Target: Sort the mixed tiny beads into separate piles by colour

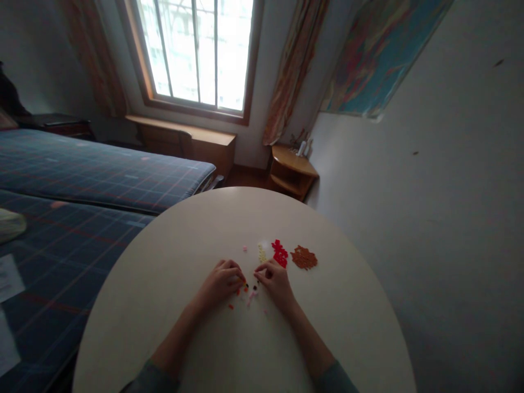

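Over the middle of a round pale table, my left hand has its fingers pressed together beside small orange and black pieces. What lies between its fingertips is too small to name. My right hand is pinched just to the right, its fingertips close to a black piece; its hold is also too small to make out. Pink pieces lie below and between the hands. Beyond my right hand are pale yellow pieces and a red pile. A brown pile sits farther right.
A small pink piece lies beyond my left hand, and an orange one lies nearer me. Beds with plaid mattresses stand to the left. A corner shelf is behind the table, and a white wall runs along the right.
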Motion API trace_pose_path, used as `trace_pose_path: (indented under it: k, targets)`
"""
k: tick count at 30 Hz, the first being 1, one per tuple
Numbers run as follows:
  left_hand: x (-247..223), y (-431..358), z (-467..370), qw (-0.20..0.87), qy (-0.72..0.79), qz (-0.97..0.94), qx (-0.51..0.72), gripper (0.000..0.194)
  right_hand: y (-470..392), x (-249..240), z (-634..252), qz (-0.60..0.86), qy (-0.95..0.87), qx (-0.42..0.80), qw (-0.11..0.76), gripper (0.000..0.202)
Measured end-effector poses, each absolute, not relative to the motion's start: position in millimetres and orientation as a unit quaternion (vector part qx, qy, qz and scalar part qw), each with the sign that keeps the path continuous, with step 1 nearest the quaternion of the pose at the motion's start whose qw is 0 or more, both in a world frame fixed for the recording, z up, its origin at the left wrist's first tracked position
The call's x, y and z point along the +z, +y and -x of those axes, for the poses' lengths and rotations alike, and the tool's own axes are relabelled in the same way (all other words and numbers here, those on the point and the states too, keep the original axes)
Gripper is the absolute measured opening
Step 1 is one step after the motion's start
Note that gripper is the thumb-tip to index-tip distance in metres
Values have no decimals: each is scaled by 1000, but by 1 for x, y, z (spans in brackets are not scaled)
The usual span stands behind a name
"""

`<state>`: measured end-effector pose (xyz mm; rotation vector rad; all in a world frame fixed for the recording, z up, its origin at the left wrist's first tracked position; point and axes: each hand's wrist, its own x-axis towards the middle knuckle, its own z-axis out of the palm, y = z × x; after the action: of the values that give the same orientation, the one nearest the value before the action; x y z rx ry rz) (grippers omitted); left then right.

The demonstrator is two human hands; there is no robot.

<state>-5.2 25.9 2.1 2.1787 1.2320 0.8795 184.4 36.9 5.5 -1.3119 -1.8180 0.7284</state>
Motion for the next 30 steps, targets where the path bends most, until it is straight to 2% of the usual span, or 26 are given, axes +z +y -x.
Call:
trace_pose_path:
  k: [10, 24, 30]
  targets:
    - [1, 26, 5, 240, 454, -795, 324, 4, 50, 2, -182, 538, -735, 122, 393, 13]
    - [1, 27, 6, 249, 448, -792, 331, 2, 69, 15, -153, 556, -781, 42, 282, 10]
    - [1, 28, 5, 252, 451, -791, 328, 2, 73, 14, -151, 560, -785, 23, 263, 12]
